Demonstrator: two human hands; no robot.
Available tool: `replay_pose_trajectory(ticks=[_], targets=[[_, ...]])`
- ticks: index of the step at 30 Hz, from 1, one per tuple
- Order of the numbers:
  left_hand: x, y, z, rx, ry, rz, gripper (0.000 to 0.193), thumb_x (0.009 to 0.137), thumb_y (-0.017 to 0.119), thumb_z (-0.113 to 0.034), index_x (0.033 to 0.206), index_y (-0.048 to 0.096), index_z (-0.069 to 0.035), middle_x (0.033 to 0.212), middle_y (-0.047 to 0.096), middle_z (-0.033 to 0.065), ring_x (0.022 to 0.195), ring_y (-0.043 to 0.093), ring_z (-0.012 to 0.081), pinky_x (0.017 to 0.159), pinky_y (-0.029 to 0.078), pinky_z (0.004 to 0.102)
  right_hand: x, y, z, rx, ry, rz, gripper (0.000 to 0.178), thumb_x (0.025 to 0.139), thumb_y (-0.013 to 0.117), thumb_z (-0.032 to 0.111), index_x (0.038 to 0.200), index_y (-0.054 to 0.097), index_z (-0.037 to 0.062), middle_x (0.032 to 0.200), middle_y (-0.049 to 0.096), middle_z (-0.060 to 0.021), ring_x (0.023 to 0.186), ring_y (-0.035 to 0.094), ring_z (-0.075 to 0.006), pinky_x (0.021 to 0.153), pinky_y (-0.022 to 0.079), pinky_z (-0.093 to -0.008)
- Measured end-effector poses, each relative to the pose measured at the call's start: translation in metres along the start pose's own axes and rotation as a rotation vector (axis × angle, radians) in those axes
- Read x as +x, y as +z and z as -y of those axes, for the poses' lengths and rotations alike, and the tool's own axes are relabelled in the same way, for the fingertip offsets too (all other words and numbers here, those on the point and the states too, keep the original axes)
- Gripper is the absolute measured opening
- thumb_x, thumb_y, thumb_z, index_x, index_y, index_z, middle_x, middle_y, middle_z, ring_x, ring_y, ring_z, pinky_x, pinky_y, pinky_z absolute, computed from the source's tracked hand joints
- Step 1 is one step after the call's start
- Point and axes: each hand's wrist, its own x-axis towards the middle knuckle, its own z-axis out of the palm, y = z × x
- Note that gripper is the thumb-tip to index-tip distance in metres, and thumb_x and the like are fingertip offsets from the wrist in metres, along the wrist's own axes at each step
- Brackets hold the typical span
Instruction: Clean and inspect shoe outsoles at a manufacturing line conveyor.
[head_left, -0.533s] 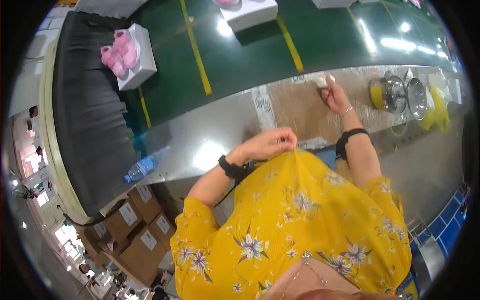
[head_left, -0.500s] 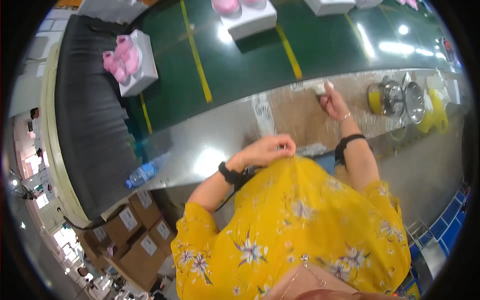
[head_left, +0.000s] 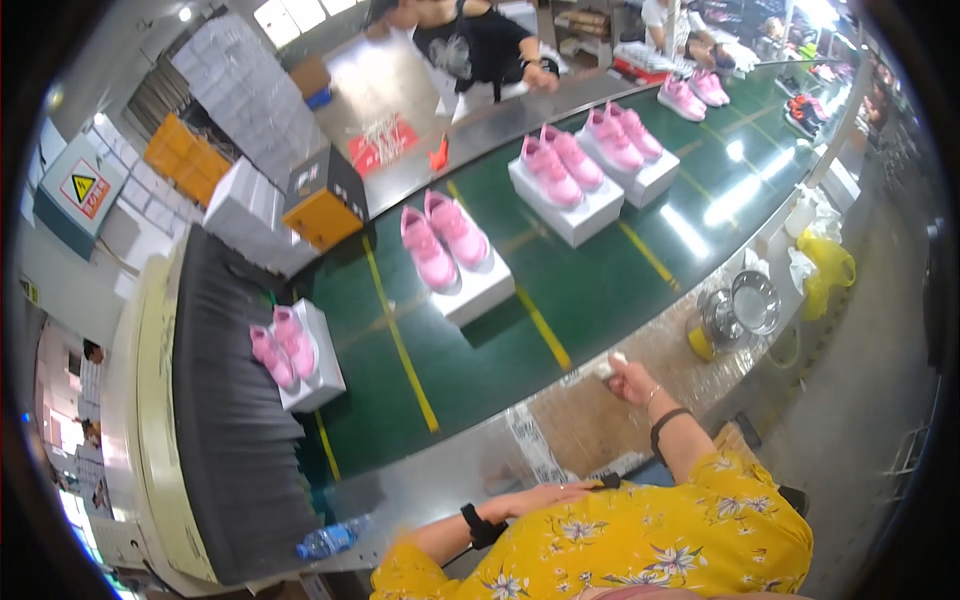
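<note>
My right hand is closed on a small crumpled white wad, likely cloth or tissue, above the brown cardboard on the bench. My left hand rests close against my yellow flowered top at the bench's near edge. Its fingers are mostly hidden. Beyond my hands, pairs of pink sneakers stand on white shoeboxes on the green conveyor belt. The pair nearest the dark curtain is on the leftmost shoebox; another shoebox with a pair sits further right.
Metal bowls and a yellow plastic bag lie right of the cardboard. A water bottle lies at the left bench end. Across the belt a person in a black shirt stands near an orange-and-black box.
My view has tilted up, bringing the far side of the belt and the person there into sight. My right hand keeps the white wad. My left hand's fingers have become harder to see.
</note>
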Motion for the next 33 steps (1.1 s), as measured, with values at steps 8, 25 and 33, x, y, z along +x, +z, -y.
replay_pose_trajectory(ticks=[8,25,33], targets=[[-0.003,-0.023,-0.052,-0.594,0.374,-0.323,0.054,0.105,0.034,-0.039,0.147,0.037,-0.005,0.155,0.031,0.0113,0.144,0.026,0.0242,0.117,0.016,0.0387,0.004,-0.005,0.006,-0.035,0.020,-0.016,0.020,0.097,0.060,0.028,0.095,0.055,0.0083,0.076,0.056,-0.0019,0.052,0.041,-0.0088,0.046,0.032,-0.0225],[-0.039,-0.167,-0.055,0.460,-0.163,-0.631,0.048,0.096,0.057,-0.030,0.136,0.049,-0.004,0.131,0.057,0.0198,0.120,0.055,0.0312,0.102,0.043,0.0366,0.006,-0.012,0.015,-0.013,0.050,0.000,0.024,0.096,0.061,0.031,0.093,0.060,0.0077,0.075,0.060,-0.0014,0.052,0.046,-0.0083,0.047,0.036,-0.0224],[-0.056,-0.394,-0.072,1.057,-0.449,-1.483,0.085,0.079,0.066,-0.061,0.147,0.034,-0.022,0.148,0.032,0.0257,0.133,0.037,0.0419,0.105,0.024,0.0617,0.001,-0.010,0.019,0.017,0.040,0.027,0.025,0.097,0.061,0.030,0.094,0.060,0.0056,0.079,0.062,-0.0021,0.055,0.050,-0.0091,0.049,0.040,-0.0222]])
